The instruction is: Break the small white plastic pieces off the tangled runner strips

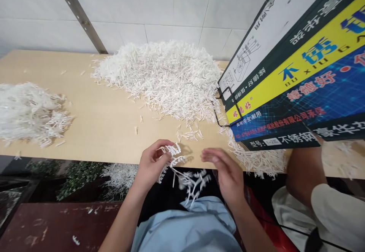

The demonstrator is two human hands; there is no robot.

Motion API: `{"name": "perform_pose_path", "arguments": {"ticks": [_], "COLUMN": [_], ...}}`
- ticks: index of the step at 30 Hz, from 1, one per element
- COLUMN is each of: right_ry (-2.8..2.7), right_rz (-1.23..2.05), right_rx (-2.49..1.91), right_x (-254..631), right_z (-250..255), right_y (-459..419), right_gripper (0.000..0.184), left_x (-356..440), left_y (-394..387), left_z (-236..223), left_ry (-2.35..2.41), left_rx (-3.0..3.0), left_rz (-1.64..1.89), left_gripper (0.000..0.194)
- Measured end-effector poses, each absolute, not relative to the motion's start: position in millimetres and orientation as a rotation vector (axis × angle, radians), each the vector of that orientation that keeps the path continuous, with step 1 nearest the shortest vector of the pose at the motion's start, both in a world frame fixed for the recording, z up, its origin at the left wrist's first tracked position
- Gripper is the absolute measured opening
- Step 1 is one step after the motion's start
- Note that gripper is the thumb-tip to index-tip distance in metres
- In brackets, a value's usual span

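My left hand (154,164) is closed around a white branched plastic sprig (173,157) at the table's front edge. Below the fingers a blurred cluster of white branching twigs (194,183) hangs over the edge, and I cannot tell whether it is one piece with the sprig. To the right, my right hand (224,168) is apart from the sprig, fingers stretched out and holding nothing that I can see. A few loose white pieces (191,133) lie on the wood-coloured table (108,122) beyond my hands.
A big heap of white pieces (171,73) lies against the tiled wall, with a smaller pile (28,113) at left. A large printed box (285,80) stands at right, another person's arm (305,172) beside it. Green foliage (82,176) and a dark red surface (57,225) are below.
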State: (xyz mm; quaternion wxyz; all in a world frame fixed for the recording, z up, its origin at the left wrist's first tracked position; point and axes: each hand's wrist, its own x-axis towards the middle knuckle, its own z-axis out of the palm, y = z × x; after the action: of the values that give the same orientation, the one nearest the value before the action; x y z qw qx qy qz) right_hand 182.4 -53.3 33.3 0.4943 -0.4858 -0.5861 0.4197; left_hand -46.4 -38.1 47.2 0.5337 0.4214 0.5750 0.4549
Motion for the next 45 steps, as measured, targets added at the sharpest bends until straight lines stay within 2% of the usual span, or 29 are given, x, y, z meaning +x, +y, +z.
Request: {"name": "perform_pose_path", "arguments": {"ticks": [2, 6, 8, 13, 16, 20, 25, 27, 29, 32, 34, 37, 45], "right_ry": [-1.44, -1.823, -1.848, -1.535, -1.42, -1.417, -1.62, -1.754, -1.819, -1.894, -2.015, -2.109, -1.778], "right_rz": [1.04, 1.195, 1.232, 1.277, 1.179, 1.075, 1.048, 1.026, 0.895, 0.713, 0.682, 0.644, 0.48], "right_rx": [-1.192, -1.17, -1.176, -1.105, -1.113, -1.11, -1.094, -1.106, -1.132, -1.106, -1.055, -1.035, -1.215], "right_x": [180.7, 164.1, 156.8, 155.9, 159.9, 161.0, 161.4, 161.8, 161.3, 157.9, 154.5, 150.2, 159.2], "right_z": [39.4, 42.3, 34.6, 5.8, -2.7, -2.7, 6.7, 11.5, 15.5, 17.7, 16.0, 10.4, 3.4], "right_y": [-35.3, 4.5, 21.3, 36.9, 33.5, 29.3, 27.0, 26.3, 26.7, 29.5, 31.7, 32.5, 28.6], "right_gripper": [0.026, 0.033, 0.028, 0.014, 0.017, 0.015, 0.008, 0.012, 0.015, 0.021, 0.023, 0.015, 0.026], "left_x": [-47.0, -44.4, -42.7, -45.2, -48.1, -43.9, -33.2, -32.4, -33.0, -32.8, -31.0, -27.1, -25.3], "left_y": [-29.1, -6.7, 1.7, 7.6, 8.9, 13.0, 12.2, 9.5, 6.4, 2.1, 0.0, -1.9, -0.4], "left_z": [45.1, 32.1, 23.3, 9.0, 11.9, 20.1, 10.7, 4.6, 1.7, 3.0, 4.2, 3.7, 2.3], "left_ry": [1.361, 1.248, 1.23, 1.226, 1.225, 1.229, 1.232, 1.277, 1.28, 1.241, 1.235, 1.251, 1.25], "left_rx": [1.166, 1.364, 1.348, 1.223, 1.24, 1.218, 1.115, 1.114, 1.206, 1.375, 1.471, 1.574, 1.68], "left_rz": [1.007, 0.935, 0.965, 1.051, 0.941, 0.829, 1.051, 1.126, 1.113, 1.043, 1.012, 0.97, 0.894], "left_gripper": [0.022, 0.021, 0.023, 0.057, 0.054, 0.038, 0.03, 0.029, 0.034, 0.058, 0.064, 0.066, 0.057]}}
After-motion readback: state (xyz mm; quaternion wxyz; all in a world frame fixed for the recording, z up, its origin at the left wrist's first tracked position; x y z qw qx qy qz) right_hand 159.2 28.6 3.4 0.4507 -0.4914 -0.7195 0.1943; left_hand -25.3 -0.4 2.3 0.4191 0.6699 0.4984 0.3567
